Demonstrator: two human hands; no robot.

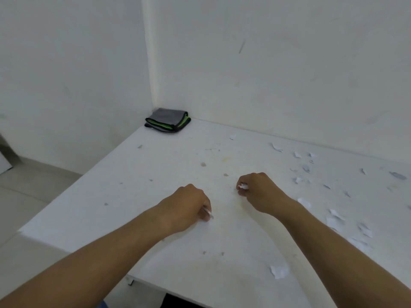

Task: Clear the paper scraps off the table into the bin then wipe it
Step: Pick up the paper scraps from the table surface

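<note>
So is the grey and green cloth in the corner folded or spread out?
Folded: the grey and green cloth lies in stacked layers, untouched.

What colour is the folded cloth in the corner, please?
Grey with green inside and black edging, in the head view: folded cloth.

White table (169,165) with scattered paper scraps (333,218), folded cloth (168,120).

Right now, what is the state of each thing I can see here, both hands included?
left hand: curled, pinching a paper scrap against the table
right hand: curled round white paper scraps
loose paper scraps: scattered, mostly on the right side of the table
folded cloth: untouched, in the far corner by the walls
table: stained and spotted, not yet wiped
</note>
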